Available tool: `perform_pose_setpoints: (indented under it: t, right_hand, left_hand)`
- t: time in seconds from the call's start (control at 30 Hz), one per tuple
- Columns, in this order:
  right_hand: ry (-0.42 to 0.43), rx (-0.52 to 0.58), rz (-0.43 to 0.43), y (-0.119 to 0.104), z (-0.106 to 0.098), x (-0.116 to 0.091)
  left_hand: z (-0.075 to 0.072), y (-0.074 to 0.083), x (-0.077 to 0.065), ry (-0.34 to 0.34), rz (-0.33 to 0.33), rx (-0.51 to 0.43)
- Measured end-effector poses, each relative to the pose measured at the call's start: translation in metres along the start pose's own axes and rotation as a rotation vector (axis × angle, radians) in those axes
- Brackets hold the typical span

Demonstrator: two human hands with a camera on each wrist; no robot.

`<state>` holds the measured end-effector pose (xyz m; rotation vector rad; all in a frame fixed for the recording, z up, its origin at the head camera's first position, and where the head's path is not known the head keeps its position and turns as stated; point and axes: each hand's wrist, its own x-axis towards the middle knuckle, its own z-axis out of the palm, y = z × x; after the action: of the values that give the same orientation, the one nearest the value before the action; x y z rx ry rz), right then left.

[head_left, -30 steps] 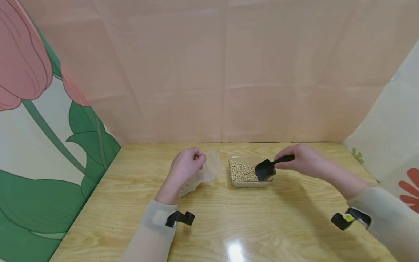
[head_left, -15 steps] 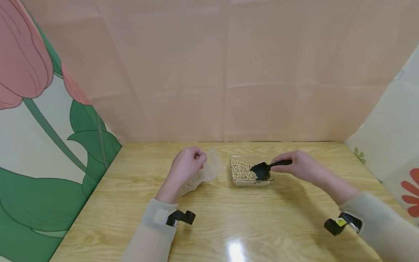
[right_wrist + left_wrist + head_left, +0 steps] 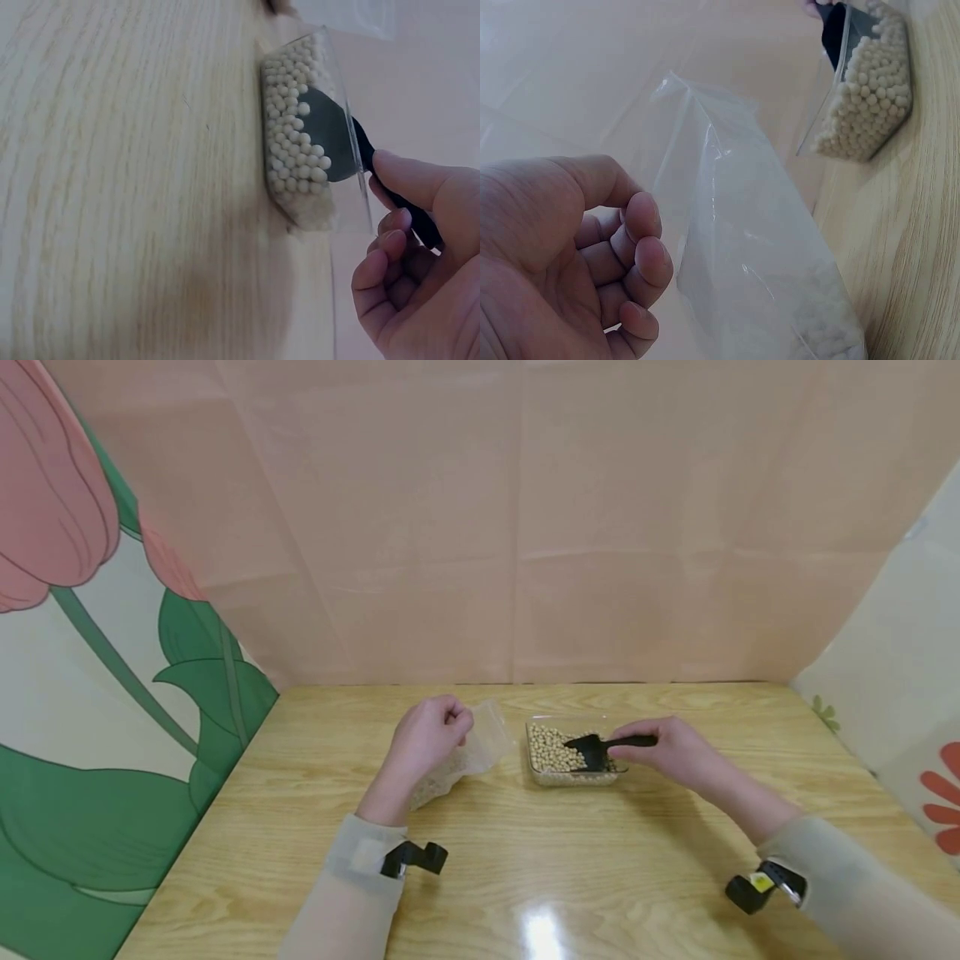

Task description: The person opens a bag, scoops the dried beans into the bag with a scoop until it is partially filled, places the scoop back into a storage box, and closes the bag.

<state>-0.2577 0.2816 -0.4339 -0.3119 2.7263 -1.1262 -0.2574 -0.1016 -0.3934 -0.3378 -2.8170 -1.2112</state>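
Observation:
My right hand (image 3: 671,750) grips the handle of a black scoop (image 3: 592,753). The scoop's blade sits among pale round beans (image 3: 289,124) in a clear rectangular container (image 3: 573,780), tucked in at its right side. In the left wrist view, a clear plastic bag (image 3: 735,195) stands with its mouth raised and pale beans low inside. My left hand (image 3: 427,739) pinches the bag's near edge between thumb and forefinger, the other fingers curled; the exact contact is partly hidden. The bag is just left of the container, apart from it.
The wooden table (image 3: 570,868) carries the container and bag near its back edge. A pinkish cloth backdrop (image 3: 517,527) rises behind it, with flower-printed panels at both sides. A black camera mount is on each sleeve.
My right hand has moved left and slightly down, pushing the scoop's blade lower and deeper into the beans. The left hand and the plastic bag stay where they were.

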Motion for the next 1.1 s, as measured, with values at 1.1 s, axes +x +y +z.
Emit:
perform_pose_setpoints:
  t: [1.1]
  right_hand:
    - [0.022,0.24,0.147,0.014,0.03,0.0]
  left_hand:
    - [0.001,-0.003,0.001,0.006,-0.004,-0.016]
